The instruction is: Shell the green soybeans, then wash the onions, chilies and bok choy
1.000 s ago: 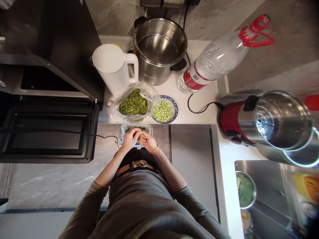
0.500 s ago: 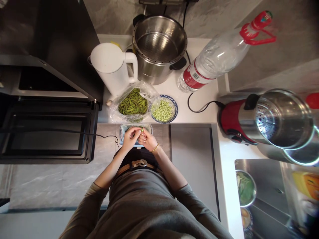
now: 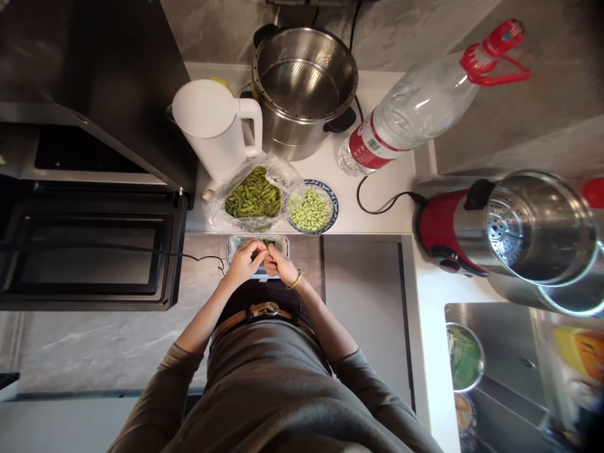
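My left hand [image 3: 243,261] and my right hand [image 3: 280,265] meet fingertip to fingertip over a lined bin [image 3: 284,243] below the counter edge. Both are closed in a pinch around a small green edamame pod, mostly hidden by the fingers. Dark green bits show in the bin behind them. Just beyond, a clear plastic bag [image 3: 219,211] lies open, full of edamame pods [image 3: 253,195]. To its right, a blue-patterned plate [image 3: 334,211] holds shelled green beans [image 3: 309,211]; the bag's edge overlaps the plate.
Behind the bag stand a white pitcher [image 3: 212,135] and a steel pot [image 3: 292,132]. A large water bottle [image 3: 410,113] is farther right. A red-and-steel appliance [image 3: 438,220] sits beside the sink [image 3: 500,340]. At left, a black oven door [image 3: 89,251] hangs open.
My fingertips have shifted slightly, and the green pod seen between them earlier is now mostly covered. The hands stay over the bin; the view has shifted a little.
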`<action>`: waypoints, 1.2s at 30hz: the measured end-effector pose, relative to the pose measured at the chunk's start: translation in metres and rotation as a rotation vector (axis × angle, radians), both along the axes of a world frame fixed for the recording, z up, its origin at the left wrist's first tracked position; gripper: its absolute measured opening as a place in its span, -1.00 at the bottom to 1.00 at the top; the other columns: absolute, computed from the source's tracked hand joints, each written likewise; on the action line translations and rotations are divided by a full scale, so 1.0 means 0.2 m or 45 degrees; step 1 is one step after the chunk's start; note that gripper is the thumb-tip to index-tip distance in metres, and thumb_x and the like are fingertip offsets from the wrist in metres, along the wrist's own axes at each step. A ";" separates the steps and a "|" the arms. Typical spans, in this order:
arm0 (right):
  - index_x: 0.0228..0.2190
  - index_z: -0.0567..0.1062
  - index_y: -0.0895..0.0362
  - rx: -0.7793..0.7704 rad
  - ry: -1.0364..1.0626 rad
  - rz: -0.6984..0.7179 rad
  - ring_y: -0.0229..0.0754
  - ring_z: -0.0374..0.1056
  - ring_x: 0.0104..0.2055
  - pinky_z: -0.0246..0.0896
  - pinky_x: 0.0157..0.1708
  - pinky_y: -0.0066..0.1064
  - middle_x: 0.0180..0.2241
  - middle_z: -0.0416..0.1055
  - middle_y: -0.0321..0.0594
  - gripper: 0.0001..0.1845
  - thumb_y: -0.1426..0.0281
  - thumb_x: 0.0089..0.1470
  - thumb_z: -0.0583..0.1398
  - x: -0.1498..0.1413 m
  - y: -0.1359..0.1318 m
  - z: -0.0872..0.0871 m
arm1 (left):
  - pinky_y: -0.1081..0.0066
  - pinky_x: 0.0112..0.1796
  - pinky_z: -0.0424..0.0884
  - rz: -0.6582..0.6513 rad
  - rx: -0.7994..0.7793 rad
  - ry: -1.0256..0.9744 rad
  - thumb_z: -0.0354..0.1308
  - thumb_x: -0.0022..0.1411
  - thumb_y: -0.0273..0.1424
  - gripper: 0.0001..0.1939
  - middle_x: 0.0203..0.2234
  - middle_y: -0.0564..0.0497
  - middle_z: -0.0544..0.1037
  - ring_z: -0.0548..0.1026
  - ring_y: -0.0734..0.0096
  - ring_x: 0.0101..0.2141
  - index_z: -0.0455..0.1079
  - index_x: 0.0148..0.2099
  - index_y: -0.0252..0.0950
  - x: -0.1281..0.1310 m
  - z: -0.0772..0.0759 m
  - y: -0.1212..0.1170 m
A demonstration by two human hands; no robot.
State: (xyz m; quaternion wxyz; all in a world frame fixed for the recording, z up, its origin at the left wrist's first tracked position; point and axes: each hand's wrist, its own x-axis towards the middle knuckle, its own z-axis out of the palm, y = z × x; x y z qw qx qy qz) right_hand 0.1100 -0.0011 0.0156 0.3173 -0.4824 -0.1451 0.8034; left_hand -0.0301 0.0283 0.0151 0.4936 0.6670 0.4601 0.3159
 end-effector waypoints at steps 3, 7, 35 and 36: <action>-0.59 0.19 0.10 0.100 0.072 0.003 -0.47 -0.16 -0.74 -0.29 -0.72 -0.55 -0.74 0.03 -0.51 -0.46 -0.08 -0.03 0.19 0.01 0.00 0.01 | 0.42 -0.27 0.34 0.080 -0.075 0.006 0.04 0.26 -0.32 -0.88 -0.41 0.01 0.46 0.43 0.41 -0.38 0.31 -0.31 -0.24 0.00 -0.01 -0.02; -0.50 0.29 0.12 0.156 0.011 -0.002 -0.46 -0.12 -0.75 -0.27 -0.73 -0.54 -0.74 0.14 -0.49 -0.54 -0.03 -0.02 0.21 0.02 -0.01 0.01 | 0.43 -0.26 0.37 0.171 -0.196 0.004 0.05 0.26 -0.29 -0.87 -0.40 0.00 0.51 0.47 0.42 -0.37 0.32 -0.28 -0.24 0.00 -0.03 -0.04; -0.43 0.45 0.15 0.082 -0.176 -0.516 -0.44 -0.03 -0.65 -0.16 -0.65 -0.55 -0.61 0.35 -0.37 -0.80 0.36 -0.22 0.21 0.09 0.03 -0.01 | 0.21 -0.07 0.30 0.362 0.150 0.641 0.10 0.18 -0.49 -0.80 -0.17 -0.21 0.53 0.42 0.09 -0.10 0.47 -0.15 -0.31 0.27 -0.32 0.60; -0.43 0.45 0.15 0.086 -0.178 -0.513 -0.44 -0.02 -0.65 -0.15 -0.65 -0.55 -0.61 0.35 -0.37 -0.79 0.34 -0.22 0.22 0.09 0.03 -0.01 | 0.19 -0.09 0.29 0.360 0.139 0.710 0.11 0.17 -0.50 -0.83 -0.19 -0.23 0.52 0.40 0.06 -0.09 0.47 -0.19 -0.32 0.29 -0.33 0.64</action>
